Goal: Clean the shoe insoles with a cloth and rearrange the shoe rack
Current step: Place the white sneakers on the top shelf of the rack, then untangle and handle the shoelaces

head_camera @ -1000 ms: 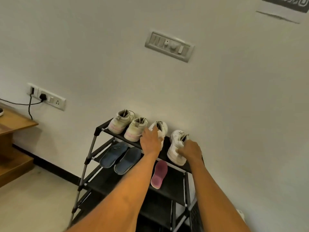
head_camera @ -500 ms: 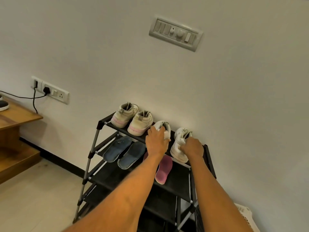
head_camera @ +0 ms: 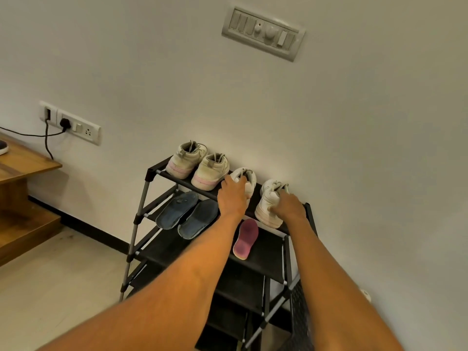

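Top shelf of the rack (head_camera: 162, 173): left hand (head_camera: 231, 196) curls over the heel of one white shoe (head_camera: 249, 179), right hand (head_camera: 288, 206) grips its mate (head_camera: 267, 205) at the right end — both shoes touching the shelf. Beige pair (head_camera: 200, 164) at the left end; on the shelf below, two blue insoles (head_camera: 187, 215) left, pink insole (head_camera: 245, 239) right.

Home entryway, shoe rack (head_camera: 152, 173), wall sockets (head_camera: 76, 126), wooden steps (head_camera: 22, 163)

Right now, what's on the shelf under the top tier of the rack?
Two blue insoles lie side by side at left and a pink insole at right. The left forearm and the top tier cover the space between.
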`<state>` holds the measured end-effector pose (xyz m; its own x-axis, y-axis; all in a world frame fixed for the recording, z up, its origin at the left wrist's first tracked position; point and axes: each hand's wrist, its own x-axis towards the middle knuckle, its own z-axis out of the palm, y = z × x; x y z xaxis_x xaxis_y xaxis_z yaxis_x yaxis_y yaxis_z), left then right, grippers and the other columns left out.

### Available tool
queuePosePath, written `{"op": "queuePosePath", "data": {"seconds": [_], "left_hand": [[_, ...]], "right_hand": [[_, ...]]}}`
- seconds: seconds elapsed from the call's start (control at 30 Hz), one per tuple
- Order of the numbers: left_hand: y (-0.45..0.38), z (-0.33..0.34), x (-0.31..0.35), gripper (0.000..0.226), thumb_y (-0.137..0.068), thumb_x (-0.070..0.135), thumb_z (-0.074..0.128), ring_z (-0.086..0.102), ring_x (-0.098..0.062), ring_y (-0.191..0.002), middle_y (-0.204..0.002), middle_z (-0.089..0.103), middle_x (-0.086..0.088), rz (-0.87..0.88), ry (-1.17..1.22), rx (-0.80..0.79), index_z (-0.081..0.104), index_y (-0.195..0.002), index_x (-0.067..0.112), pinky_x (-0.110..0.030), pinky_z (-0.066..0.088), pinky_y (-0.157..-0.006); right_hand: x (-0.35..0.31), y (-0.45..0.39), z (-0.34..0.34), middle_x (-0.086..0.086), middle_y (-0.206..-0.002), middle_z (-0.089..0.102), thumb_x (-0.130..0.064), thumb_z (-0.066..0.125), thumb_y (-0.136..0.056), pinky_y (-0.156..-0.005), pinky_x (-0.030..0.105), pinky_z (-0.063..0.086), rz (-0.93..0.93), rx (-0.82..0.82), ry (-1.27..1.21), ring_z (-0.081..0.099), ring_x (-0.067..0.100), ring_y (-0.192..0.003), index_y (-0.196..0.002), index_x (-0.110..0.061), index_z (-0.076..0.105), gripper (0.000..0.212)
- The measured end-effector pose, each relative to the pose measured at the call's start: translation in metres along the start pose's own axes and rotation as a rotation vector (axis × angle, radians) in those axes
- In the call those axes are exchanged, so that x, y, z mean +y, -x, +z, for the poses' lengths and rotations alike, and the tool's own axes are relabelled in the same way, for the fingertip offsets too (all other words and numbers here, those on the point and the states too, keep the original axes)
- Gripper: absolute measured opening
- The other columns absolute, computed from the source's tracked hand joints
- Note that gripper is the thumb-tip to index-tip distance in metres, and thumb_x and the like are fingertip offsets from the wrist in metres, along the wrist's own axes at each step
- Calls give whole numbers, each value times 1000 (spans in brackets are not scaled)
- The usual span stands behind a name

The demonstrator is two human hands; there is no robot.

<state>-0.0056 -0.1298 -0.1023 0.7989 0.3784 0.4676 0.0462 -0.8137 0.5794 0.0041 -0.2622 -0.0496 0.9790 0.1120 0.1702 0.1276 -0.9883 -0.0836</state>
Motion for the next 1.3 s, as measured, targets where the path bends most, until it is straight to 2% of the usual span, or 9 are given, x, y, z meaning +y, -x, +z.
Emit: {"op": "queuePosePath", "data": {"seconds": [0.1,0.2,0.3,0.5,0.6,0.77,0.93,1.1,1.3], "left_hand": [[3,-7,-1,43,-90,17,57,47,-28,-111,-126,42,-14,-12,27,-29,42,-131,21,-37,46,-83],[9,-16,-4,53,-90,21,58,45,-28,-118,-132,42,-14,30,23,-29,36,-138,20,-38,45,-89],[25,-27,-14,47,-92,21,53,45,-28,-120,-135,42,-15,107,6,30,38,-136,11,-35,40,-97],[71,-32,-71,30,-96,17,44,47,-26,-115,-129,46,-13,166,-62,46,45,-124,7,-32,38,-94],[97,-25,-112,28,-98,17,40,46,-27,-114,-126,47,-15,136,-73,-35,46,-123,5,-32,37,-92],[157,13,-187,21,-97,18,41,49,-31,-105,-118,50,-15,-11,-76,-275,50,-111,6,-37,39,-81],[212,72,-255,18,-96,19,47,51,-27,-104,-118,51,-11,-177,-104,-516,51,-112,11,-35,45,-84],[266,146,-313,21,-95,21,50,54,-27,-104,-120,52,-11,-299,-124,-721,49,-115,12,-39,49,-90],[345,259,-373,33,-96,13,44,48,-29,-117,-130,48,-13,-315,-120,-977,46,-128,10,-40,46,-92]], "right_hand": [[-5,14,4,15,-138,38,-28,60,-88,-94,39,44,-87,188,75,40,30,-125,-138,-15,38,56],[-20,32,9,14,-134,45,-20,59,-89,-96,38,43,-222,313,20,43,29,-122,-129,-13,51,42],[-41,55,23,14,-124,51,-14,55,-88,-93,39,43,-312,260,9,48,30,-115,-117,-8,58,30],[-84,100,73,14,-116,54,-17,51,-91,-84,37,43,-359,176,-24,51,28,-107,-111,-8,59,24],[-100,116,106,14,-117,54,-15,50,-90,-84,40,44,-332,87,-56,51,31,-108,-113,-8,59,26],[-120,150,190,14,-116,56,-11,47,-89,-87,41,44,-327,-114,-95,51,32,-109,-115,-8,59,29],[-126,176,292,11,-114,58,-13,48,-93,-86,38,47,-262,-374,-113,54,27,-105,-113,-10,57,22],[-116,191,401,9,-115,60,-14,49,-95,-82,32,47,-106,-570,-162,56,25,-105,-117,-12,58,24],[-74,211,545,8,-126,60,-12,51,-94,-89,30,46,195,-792,-278,56,25,-115,-124,-13,58,31]]}}
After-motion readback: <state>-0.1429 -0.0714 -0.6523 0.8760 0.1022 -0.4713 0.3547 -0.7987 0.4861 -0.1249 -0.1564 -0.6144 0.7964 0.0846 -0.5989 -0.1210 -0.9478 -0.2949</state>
